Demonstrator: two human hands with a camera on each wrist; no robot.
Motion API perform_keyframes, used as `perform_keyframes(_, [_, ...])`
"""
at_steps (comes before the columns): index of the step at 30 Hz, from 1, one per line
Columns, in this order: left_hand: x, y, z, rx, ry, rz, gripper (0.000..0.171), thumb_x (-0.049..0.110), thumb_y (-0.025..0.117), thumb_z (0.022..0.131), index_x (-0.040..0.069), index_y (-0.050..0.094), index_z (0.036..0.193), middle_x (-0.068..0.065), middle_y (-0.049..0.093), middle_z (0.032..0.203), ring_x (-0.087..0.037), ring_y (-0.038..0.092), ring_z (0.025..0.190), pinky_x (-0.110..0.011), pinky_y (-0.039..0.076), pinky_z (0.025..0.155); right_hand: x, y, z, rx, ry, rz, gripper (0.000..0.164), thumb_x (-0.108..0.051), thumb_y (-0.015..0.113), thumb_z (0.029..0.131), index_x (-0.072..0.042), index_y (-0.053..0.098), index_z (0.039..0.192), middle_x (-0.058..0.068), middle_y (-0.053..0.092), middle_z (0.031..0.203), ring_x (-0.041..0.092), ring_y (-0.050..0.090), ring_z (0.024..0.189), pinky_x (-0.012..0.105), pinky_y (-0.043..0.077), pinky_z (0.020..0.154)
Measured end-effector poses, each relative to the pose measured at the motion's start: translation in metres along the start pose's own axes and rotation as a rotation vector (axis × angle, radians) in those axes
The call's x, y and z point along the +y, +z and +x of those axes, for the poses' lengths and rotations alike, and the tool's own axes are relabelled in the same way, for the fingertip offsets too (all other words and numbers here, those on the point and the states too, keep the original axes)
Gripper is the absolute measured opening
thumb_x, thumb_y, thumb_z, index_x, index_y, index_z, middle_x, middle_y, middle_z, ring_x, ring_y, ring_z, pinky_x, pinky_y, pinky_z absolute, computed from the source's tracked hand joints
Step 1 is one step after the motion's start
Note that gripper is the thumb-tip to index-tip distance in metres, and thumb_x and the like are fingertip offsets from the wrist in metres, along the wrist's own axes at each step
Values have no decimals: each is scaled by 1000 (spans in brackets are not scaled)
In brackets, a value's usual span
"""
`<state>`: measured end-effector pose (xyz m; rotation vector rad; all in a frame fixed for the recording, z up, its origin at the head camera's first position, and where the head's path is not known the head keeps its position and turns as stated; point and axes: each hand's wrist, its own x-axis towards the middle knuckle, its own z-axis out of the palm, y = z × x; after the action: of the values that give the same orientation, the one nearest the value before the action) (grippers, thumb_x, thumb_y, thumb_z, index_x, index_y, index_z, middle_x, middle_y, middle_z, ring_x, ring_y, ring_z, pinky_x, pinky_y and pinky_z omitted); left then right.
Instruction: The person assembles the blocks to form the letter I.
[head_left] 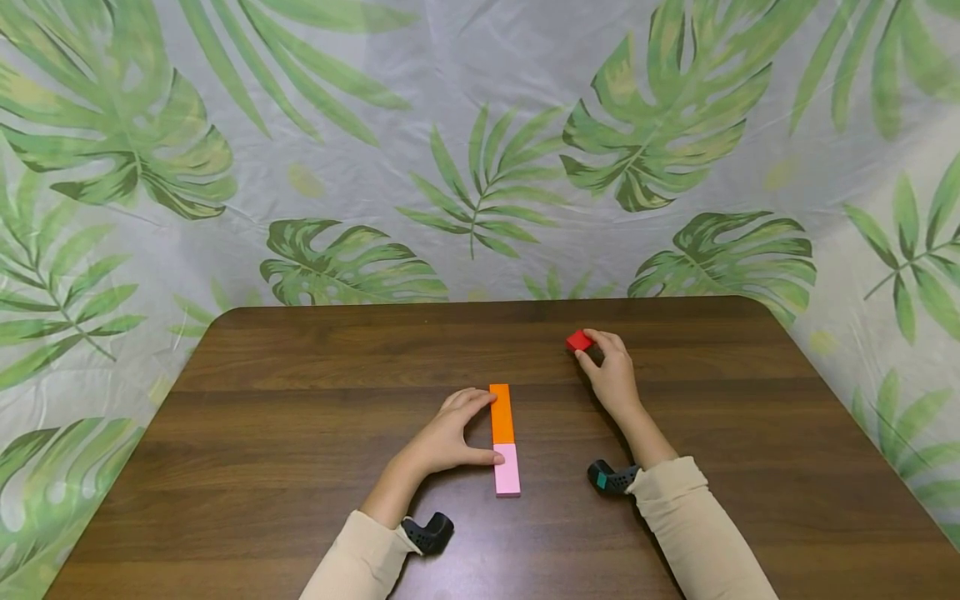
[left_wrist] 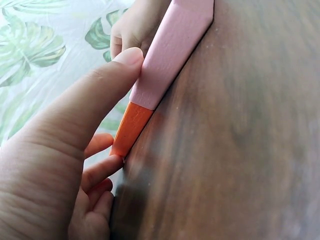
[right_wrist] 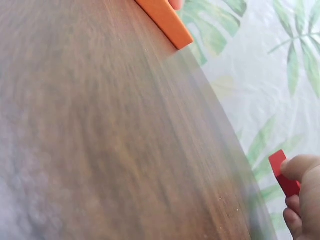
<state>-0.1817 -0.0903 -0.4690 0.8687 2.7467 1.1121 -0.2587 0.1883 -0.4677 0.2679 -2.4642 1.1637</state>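
An orange block and a pink block lie end to end in a straight line on the table, the orange one farther away. Along their left side spreads my left hand, thumb touching the pink block and forefinger at the orange one. In the left wrist view, the thumb rests against the pink block and fingertips reach the orange block's far end. Farther back and to the right, my right hand pinches a small red block between thumb and fingers.
The dark wooden table has rounded far corners. Behind it hangs a pale cloth printed with green leaves. Black bands with camera mounts sit on both wrists, close above the tabletop.
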Motion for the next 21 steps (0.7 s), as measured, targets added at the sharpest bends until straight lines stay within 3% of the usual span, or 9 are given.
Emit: perform_keyframes(21, [-2,1,0,5,15,-4,86,45,77,63,9,43,133,-6,40,132,-24,25,127,-43,26,100,-8,12,0,-23,-73,38,39,-6,63,83,3,54,120,18,50,116,32,49,106,45,39,88])
